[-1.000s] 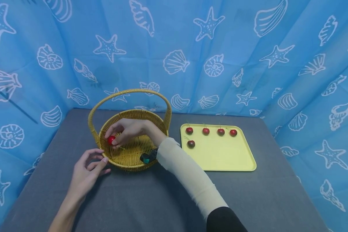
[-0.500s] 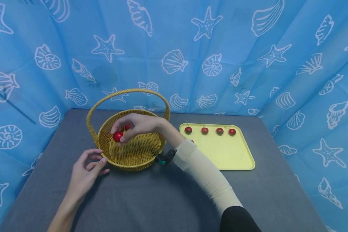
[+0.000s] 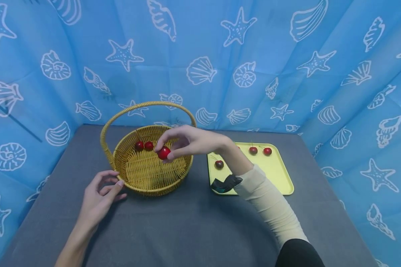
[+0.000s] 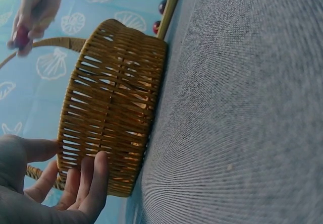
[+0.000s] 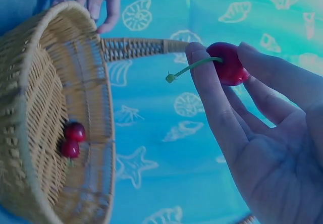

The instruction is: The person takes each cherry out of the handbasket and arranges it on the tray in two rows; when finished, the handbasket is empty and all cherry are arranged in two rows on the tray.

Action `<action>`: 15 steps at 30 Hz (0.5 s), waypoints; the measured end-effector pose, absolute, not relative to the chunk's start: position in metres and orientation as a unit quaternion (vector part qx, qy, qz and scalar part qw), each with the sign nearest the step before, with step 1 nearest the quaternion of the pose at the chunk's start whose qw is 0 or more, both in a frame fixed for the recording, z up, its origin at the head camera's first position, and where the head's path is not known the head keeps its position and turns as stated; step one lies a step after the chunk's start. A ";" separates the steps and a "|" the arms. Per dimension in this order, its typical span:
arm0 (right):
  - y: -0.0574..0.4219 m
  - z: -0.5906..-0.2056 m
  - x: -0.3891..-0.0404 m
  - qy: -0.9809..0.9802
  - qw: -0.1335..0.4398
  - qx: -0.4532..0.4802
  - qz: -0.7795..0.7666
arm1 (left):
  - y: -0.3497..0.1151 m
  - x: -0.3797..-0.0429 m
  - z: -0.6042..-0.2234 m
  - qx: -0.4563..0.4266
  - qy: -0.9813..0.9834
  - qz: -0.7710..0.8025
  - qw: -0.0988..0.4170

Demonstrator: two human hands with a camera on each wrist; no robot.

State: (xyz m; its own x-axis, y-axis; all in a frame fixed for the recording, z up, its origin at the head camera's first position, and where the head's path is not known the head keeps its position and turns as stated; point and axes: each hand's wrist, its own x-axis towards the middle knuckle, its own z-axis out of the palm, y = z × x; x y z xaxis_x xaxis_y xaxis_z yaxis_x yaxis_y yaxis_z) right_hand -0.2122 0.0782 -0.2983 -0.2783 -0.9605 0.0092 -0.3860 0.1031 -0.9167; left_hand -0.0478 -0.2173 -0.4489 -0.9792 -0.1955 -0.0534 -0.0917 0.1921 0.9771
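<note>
My right hand (image 3: pixel 194 141) pinches a red cherry (image 3: pixel 163 152) between thumb and fingers, above the right part of a round wicker basket (image 3: pixel 153 191). In the right wrist view, the cherry's green stem (image 5: pixel 194 67) crosses a finger. Two more cherries (image 5: pixel 71 141) lie side by side inside the basket, at its back left in the head view. My left hand (image 3: pixel 100 196) holds the basket's rim at its front left; in the left wrist view its fingers (image 4: pixel 93 183) rest along the outer wall.
A pale yellow tray (image 3: pixel 274 174) stands right of the basket, holding several cherries; the right forearm hides part of it. The tall basket handle (image 3: pixel 147 104) arches over the rim. Behind hangs a blue curtain (image 3: pixel 200 44) with shell prints. Grey cloth (image 3: pixel 173 230) covers the table.
My right hand has moved right from the basket's left side, carrying the cherry. The two cherries in the basket have come into full view. The left hand stays at the rim.
</note>
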 end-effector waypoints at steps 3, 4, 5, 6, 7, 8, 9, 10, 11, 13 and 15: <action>0.099 -0.295 -0.209 0.672 0.317 -0.491 -0.455 | -0.217 -0.049 -0.449 0.092 -0.773 -0.626 0.043; 0.107 -0.294 -0.208 0.676 0.313 -0.487 -0.457 | -0.217 -0.049 -0.449 0.093 -0.774 -0.625 0.043; 0.114 -0.294 -0.208 0.680 0.309 -0.482 -0.457 | -0.217 -0.049 -0.449 0.094 -0.773 -0.626 0.042; 0.121 -0.293 -0.207 0.686 0.304 -0.478 -0.457 | -0.217 -0.049 -0.449 0.095 -0.773 -0.626 0.041; 0.128 -0.293 -0.206 0.693 0.299 -0.474 -0.455 | -0.217 -0.049 -0.449 0.096 -0.774 -0.625 0.039; 0.135 -0.293 -0.206 0.700 0.293 -0.469 -0.452 | -0.217 -0.049 -0.450 0.096 -0.774 -0.625 0.037; 0.142 -0.294 -0.205 0.707 0.288 -0.463 -0.450 | -0.217 -0.050 -0.450 0.097 -0.774 -0.625 0.036; 0.149 -0.294 -0.205 0.714 0.284 -0.456 -0.449 | -0.217 -0.050 -0.450 0.097 -0.774 -0.624 0.034; 0.155 -0.294 -0.205 0.720 0.281 -0.449 -0.449 | -0.217 -0.050 -0.450 0.098 -0.775 -0.623 0.034; 0.167 -0.296 -0.205 0.730 0.277 -0.432 -0.451 | -0.217 -0.049 -0.450 0.098 -0.776 -0.622 0.035; 0.180 -0.298 -0.204 0.739 0.275 -0.415 -0.455 | -0.216 -0.049 -0.450 0.098 -0.776 -0.622 0.037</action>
